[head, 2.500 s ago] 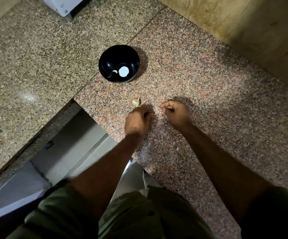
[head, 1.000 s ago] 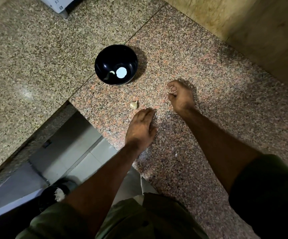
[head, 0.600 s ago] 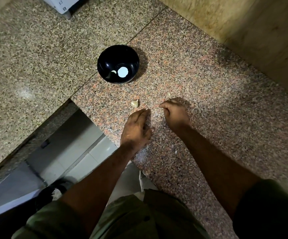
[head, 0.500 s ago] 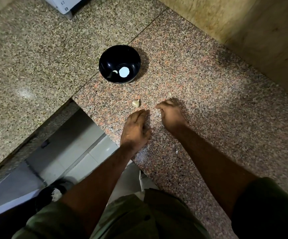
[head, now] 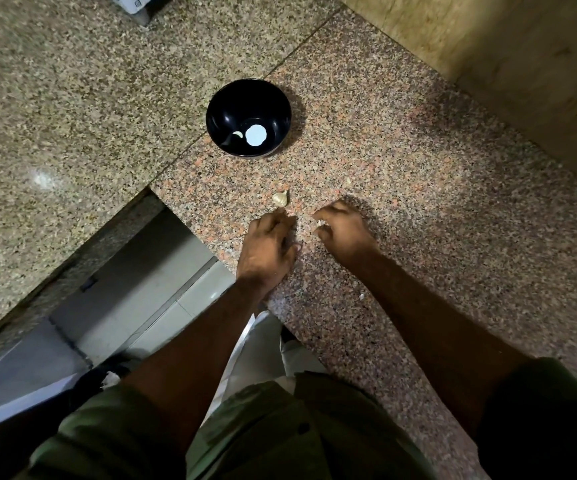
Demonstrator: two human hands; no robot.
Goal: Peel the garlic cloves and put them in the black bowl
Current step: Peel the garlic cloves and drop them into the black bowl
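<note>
I see my right hand curled round what looks like a garlic clove, left hand flat on the counter, fingers relaxed, near the bowl

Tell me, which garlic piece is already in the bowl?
The small curved white clove inside the black bowl; the garlic piece near the left hand lies on the counter.

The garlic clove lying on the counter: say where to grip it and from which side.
Pinch the garlic clove across its plump rounded body, coming from above with the left hand, whose fingertips are nearest. Its pointed tip, angled up and right toward the bowl, is too thin to hold.
</note>
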